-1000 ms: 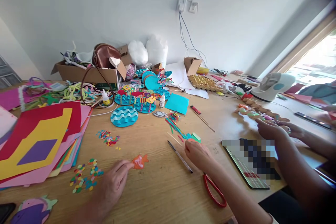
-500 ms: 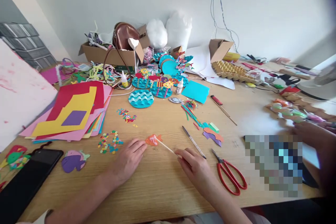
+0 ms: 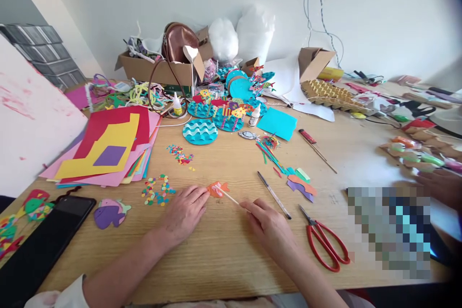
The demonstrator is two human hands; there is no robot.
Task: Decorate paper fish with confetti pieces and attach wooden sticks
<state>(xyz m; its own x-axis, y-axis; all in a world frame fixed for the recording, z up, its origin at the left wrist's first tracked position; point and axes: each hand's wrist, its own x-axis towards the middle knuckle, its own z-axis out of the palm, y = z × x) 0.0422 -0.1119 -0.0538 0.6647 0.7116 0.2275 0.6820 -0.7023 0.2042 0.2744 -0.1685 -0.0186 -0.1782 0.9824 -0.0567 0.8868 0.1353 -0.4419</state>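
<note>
A small orange paper fish [image 3: 223,186] lies on the table with a whitish smear, like glue, on its body. The fingertips of my left hand [image 3: 187,211] are closed together on the fish's head end, pinning it to the tabletop. Between the thumb and fingers of my right hand [image 3: 269,221] is a thin white stick [image 3: 231,197], slanted so its far tip touches the smear. To the left of the fish lie several round confetti dots [image 3: 159,190]. A pen [image 3: 273,195] and red-handled scissors [image 3: 327,240] rest to the right of my right hand.
Stacked coloured sheets [image 3: 104,144], a black phone [image 3: 54,240] and a purple fish cutout [image 3: 108,214] are at left. Blue decorated discs [image 3: 200,132] and glue bottles [image 3: 254,115] stand farther back. Another person's hand [image 3: 442,185] is at the right edge.
The whole view has shifted, so things appear farther right. My left hand still pins the fish, and the stick's tip remains on the smear. The other person's hand has moved at the right edge.
</note>
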